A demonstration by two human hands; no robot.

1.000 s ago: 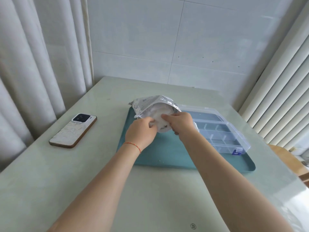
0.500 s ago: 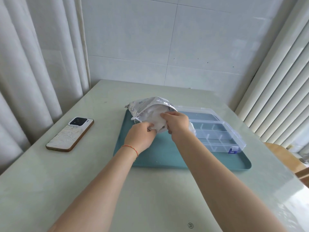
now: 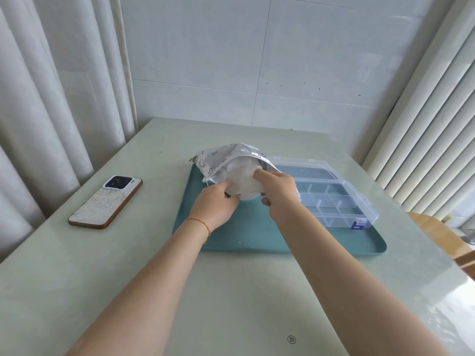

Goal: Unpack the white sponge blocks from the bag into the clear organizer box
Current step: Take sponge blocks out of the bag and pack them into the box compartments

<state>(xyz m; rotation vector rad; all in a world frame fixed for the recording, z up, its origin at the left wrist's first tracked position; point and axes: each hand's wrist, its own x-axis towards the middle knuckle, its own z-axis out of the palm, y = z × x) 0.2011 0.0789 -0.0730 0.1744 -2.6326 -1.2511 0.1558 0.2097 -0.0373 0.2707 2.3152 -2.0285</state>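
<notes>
The task looks barely begun: the crinkled silver foil bag (image 3: pixel 226 160) is held above the teal tray (image 3: pixel 257 235) on the pale table (image 3: pixel 231 304), its white contents showing at the mouth. Left hand (image 3: pixel 214 205) grip pinches the bag edge; right hand (image 3: pixel 277 191) grip closes on the white mass (image 3: pixel 244 179). The clear compartmented plastic organizer box (image 3: pixel 331 199) appears empty, lid open

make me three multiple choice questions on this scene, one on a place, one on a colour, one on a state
1. Where does the phone lie?
A. on the table left of the tray
B. inside the organizer box
C. on the tray

2. What colour is the tray?
A. red
B. teal
C. black

3. What are both hands doing?
A. resting flat on the table
B. gripping the bag
C. holding the phone

Answers: 1 A, it lies on bare tabletop; 2 B, its base shows teal; 3 B, the left hand and right hand grip the bag at its mouth.
</notes>
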